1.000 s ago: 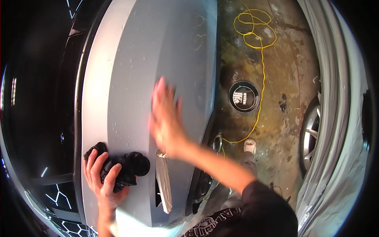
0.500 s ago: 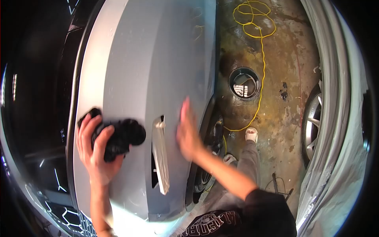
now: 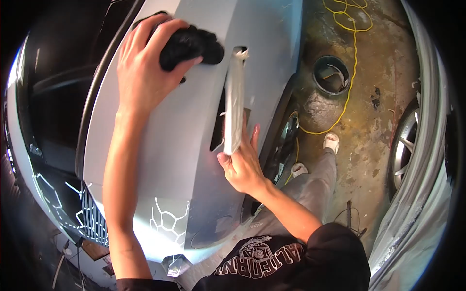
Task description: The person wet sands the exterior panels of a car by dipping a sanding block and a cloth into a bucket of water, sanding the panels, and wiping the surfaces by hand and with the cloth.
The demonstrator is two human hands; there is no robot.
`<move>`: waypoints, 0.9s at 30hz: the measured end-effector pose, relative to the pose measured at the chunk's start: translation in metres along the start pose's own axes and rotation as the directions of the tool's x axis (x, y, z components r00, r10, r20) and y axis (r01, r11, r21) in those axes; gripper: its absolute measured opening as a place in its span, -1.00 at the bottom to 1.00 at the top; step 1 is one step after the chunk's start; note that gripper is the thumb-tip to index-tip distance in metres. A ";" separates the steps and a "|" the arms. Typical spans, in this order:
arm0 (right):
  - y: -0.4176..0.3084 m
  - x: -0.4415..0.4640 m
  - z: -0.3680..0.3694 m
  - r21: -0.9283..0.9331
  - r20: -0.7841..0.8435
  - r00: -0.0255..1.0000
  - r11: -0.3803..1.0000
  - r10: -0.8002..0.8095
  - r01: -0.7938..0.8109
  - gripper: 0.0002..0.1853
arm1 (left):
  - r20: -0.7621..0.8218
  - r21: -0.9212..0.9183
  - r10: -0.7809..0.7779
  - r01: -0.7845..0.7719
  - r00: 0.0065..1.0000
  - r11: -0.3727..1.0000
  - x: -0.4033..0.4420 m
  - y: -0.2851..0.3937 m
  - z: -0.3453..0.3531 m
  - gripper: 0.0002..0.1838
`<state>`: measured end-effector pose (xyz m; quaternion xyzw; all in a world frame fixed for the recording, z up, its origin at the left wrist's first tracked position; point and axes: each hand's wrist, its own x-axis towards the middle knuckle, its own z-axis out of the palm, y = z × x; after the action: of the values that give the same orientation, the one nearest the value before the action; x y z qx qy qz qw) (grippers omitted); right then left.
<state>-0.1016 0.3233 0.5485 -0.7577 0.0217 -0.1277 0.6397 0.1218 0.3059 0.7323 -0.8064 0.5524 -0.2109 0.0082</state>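
Note:
My left hand (image 3: 145, 72) is wrapped around a bunched black cloth (image 3: 189, 47), against the upper part of a pale grey car body panel (image 3: 165, 140). A long piece wrapped in whitish film (image 3: 235, 99) sits at a dark slot in the panel. Just below and behind this wrapped piece is my right hand (image 3: 245, 165), its thumb apart and its fingers stretched along the panel. Part of those fingers is hidden by the wrapped piece. A small grey-brown flat patch (image 3: 248, 114) shows at the fingertips; I cannot tell what it is.
On the wet, stained floor stands a black bucket (image 3: 331, 75) with liquid in it. A yellow cord (image 3: 350, 97) runs around it towards my feet. At the right, a sheet-covered car (image 3: 417, 194) shows a wheel (image 3: 405, 145). Dark glass (image 3: 58, 97) lies to the left.
The view has shifted along the car, towards its lower end. My left hand has moved up with the black cloth. My right hand went from beside the wrapped piece to its lower end.

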 end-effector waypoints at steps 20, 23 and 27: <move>-0.075 -0.018 0.046 -0.107 -0.251 0.965 0.989 0.070 -0.100 -0.23 | -0.034 -0.021 0.056 -0.056 0.998 0.998 0.002 0.006 -0.001 -0.50; -0.059 0.026 0.029 -0.056 -0.309 0.948 0.994 0.069 -0.091 -0.23 | -0.027 -0.023 0.052 -0.053 0.998 0.998 0.002 0.008 -0.004 -0.51; -0.063 0.022 0.033 -0.050 -0.393 0.919 0.998 0.022 -0.046 -0.25 | -0.059 -0.045 0.080 -0.082 0.995 0.996 0.002 0.006 -0.002 -0.51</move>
<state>-0.0809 0.3621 0.6082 -0.7345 0.1660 -0.2648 0.6023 0.1164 0.3022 0.7328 -0.7770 0.5895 -0.2202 -0.0179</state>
